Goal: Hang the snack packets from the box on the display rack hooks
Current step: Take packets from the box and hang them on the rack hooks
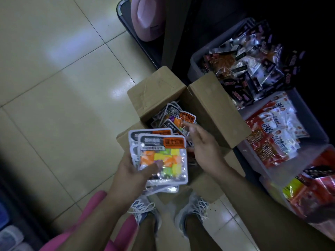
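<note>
An open cardboard box [213, 109] stands on the tiled floor in front of my feet, with several snack packets [174, 115] lying inside. My left hand [134, 173] grips a stack of packets [163, 156] from below, thumb across the top one; they show orange, yellow and green cubes behind a clear window. My right hand [201, 144] reaches into the box, fingertips pinching the edge of a packet [183, 124] there. No display rack hooks are in view.
Grey bins along the right hold dark-wrapped snacks [253, 67], red-and-white packets [277, 133] and red bags [315, 192]. A pink object [146, 20] sits at the top by a dark shelf base. Pale floor tiles [54, 87] spread to the left.
</note>
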